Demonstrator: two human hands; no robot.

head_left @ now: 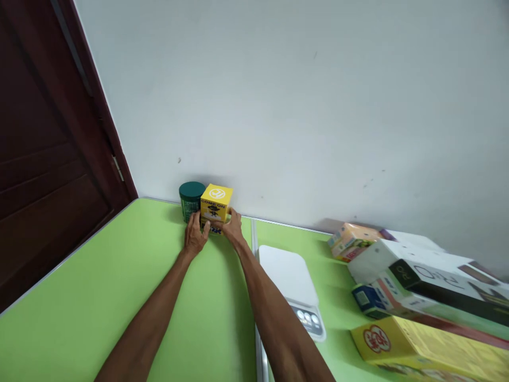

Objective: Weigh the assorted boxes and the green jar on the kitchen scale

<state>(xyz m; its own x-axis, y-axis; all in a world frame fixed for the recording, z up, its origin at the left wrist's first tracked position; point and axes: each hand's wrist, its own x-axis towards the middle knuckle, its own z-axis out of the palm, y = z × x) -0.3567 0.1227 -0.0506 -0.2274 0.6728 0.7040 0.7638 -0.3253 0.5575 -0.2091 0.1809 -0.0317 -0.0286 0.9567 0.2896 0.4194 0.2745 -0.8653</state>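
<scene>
A yellow cube-shaped box (214,206) printed "COME ON" stands at the back of the green table, close to the wall. My left hand (194,234) is against its lower left side, fingers pointing up and thumb near the front face. From the right, my right hand (233,227) grips the box, its thumb across the lower front and its fingers along the right side. Just left of the box is a green jar (190,205) with a dark green lid, partly hidden behind my left fingers and the box.
Right of the table seam, a white kitchen scale (288,273) lies partly behind my right forearm. Farther right are an orange box (350,239), a black-and-white box (449,284), a small blue box (368,300) and a long yellow box (429,345). A dark door (47,159) stands at left.
</scene>
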